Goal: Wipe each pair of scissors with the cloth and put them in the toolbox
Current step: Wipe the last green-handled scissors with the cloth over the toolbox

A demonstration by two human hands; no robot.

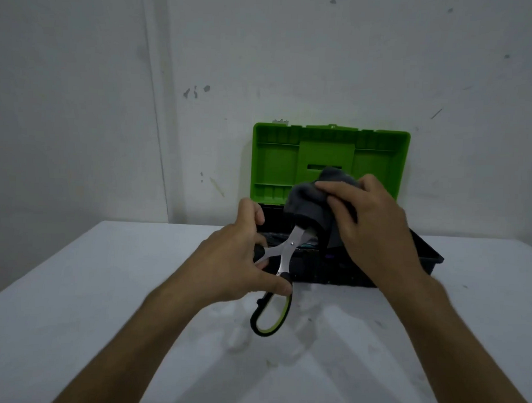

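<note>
Forearms fill the bottom of the head view, reaching over the white table (75, 285). Left hand (235, 260) is closed on the handle end of the scissors (282, 262), thumb on the lower black-green loop. Blades are splayed apart, long axis running away from me and slightly right, tips buried in the grey cloth (310, 203). Right hand (375, 229) is clenched round that cloth, bunched over the blades. Toolbox (423, 246) sits open directly behind, green lid (278, 159) upright. I judge the drop-in is a short push forward; left hand is nearer.
</note>
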